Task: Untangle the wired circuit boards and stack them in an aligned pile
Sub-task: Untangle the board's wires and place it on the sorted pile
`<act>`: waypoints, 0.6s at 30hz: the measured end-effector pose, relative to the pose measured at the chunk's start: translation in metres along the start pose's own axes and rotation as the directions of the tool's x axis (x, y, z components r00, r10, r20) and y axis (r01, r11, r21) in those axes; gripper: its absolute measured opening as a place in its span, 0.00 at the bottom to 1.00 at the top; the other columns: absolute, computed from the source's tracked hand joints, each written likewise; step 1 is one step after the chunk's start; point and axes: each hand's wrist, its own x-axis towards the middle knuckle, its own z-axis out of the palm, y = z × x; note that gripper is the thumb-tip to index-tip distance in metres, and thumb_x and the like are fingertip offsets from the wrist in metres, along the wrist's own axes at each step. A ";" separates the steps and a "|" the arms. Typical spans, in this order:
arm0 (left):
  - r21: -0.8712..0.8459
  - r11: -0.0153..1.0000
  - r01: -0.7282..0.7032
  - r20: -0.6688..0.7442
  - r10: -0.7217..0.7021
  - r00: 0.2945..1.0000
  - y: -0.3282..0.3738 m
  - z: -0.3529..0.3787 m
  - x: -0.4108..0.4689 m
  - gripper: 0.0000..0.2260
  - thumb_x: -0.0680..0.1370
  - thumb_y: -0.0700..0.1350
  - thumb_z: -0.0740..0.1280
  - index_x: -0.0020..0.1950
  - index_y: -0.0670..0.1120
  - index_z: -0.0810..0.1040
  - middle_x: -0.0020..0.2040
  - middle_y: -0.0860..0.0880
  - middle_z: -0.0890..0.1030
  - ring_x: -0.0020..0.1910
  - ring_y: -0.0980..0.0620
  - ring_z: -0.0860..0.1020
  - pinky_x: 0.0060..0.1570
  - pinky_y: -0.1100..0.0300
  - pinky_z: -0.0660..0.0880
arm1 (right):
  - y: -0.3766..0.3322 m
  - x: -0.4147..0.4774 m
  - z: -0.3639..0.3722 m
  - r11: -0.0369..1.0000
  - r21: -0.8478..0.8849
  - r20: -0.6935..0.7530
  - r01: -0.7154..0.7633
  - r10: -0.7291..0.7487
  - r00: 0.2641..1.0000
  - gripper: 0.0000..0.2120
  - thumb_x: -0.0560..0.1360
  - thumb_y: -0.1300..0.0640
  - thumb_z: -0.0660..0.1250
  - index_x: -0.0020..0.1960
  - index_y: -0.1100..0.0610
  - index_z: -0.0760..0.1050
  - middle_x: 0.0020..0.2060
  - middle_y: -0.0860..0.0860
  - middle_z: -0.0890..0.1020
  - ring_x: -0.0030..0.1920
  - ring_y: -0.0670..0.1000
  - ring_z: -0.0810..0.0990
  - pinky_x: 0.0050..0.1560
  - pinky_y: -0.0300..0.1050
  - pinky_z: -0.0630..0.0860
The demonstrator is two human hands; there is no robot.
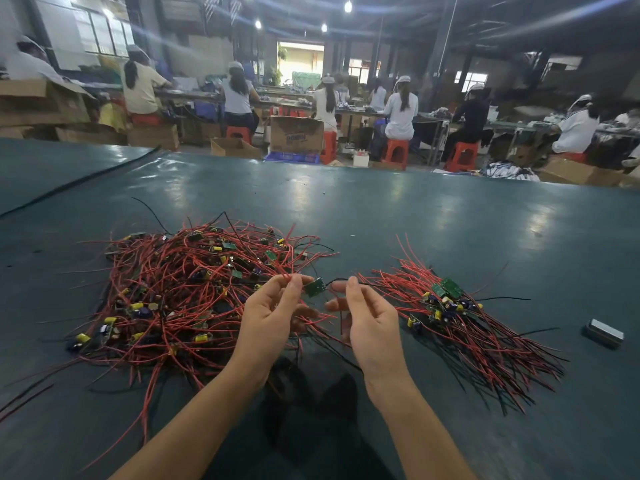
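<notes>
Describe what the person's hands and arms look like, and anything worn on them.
The left hand and right hand are bare: no gloves, rings, watch or bracelet. No sleeve shows on either arm down to the picture's lower edge.

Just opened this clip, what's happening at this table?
A person is sorting wired circuit boards on a dark green table. The left hand pinches one small green board, held up between two piles. The right hand seems to pinch its black wire. A big tangled heap lies to the left and a smaller, tidier pile to the right. Most boards sit in the tangle.
</notes>
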 end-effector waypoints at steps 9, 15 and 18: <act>-0.213 0.977 0.018 -0.079 -0.035 0.996 0.004 0.000 0.002 0.07 0.81 0.38 0.62 0.53 0.44 0.80 0.41 0.47 0.86 0.38 0.51 0.84 0.33 0.62 0.79 | 0.011 -0.009 0.008 0.970 -0.187 -0.012 0.155 -0.160 0.987 0.14 0.76 0.50 0.71 0.34 0.55 0.80 0.27 0.46 0.80 0.28 0.40 0.75 0.31 0.32 0.70; -0.188 0.982 0.005 -0.037 -0.012 0.999 0.004 0.003 0.001 0.08 0.80 0.38 0.64 0.53 0.45 0.82 0.47 0.45 0.86 0.45 0.49 0.85 0.39 0.62 0.80 | 0.009 -0.013 0.023 0.976 0.189 0.068 -0.111 0.100 0.993 0.08 0.78 0.53 0.68 0.45 0.53 0.85 0.42 0.49 0.87 0.45 0.46 0.85 0.45 0.36 0.79; -0.210 0.978 -0.004 -0.010 0.002 1.000 0.003 0.005 -0.001 0.08 0.79 0.39 0.64 0.52 0.46 0.82 0.48 0.44 0.86 0.46 0.49 0.85 0.41 0.63 0.79 | 0.005 -0.014 0.024 0.944 0.310 -0.022 -0.117 0.130 0.991 0.09 0.75 0.55 0.70 0.38 0.53 0.85 0.32 0.46 0.84 0.30 0.43 0.78 0.30 0.33 0.74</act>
